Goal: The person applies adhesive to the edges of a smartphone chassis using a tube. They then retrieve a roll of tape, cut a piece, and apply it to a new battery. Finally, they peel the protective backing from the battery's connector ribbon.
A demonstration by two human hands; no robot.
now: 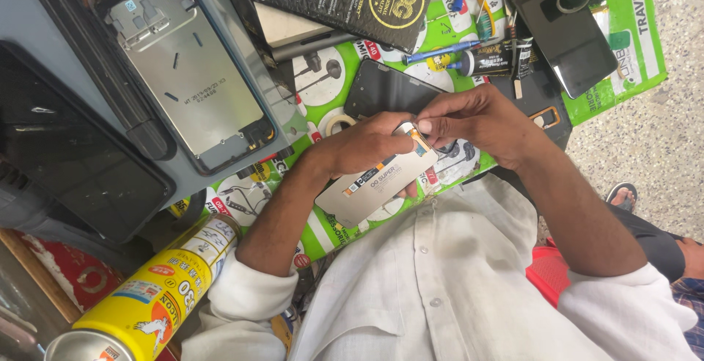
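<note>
Hands over workbench: left hand [363, 145] grips phone screen panel [378, 181] (grey back up); right hand [477, 119], at 2 o'clock, pinches its flex ribbon [418, 136].

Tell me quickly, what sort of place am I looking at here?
Most likely a phone repair bench. The left hand holds a phone screen panel, a bare metal phone frame lies on a grey machine, and small tools and a yellow spray can sit around a green mat.

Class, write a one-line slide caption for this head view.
Left hand holds a flat grey phone screen panel while right hand pinches its top edge.
</note>
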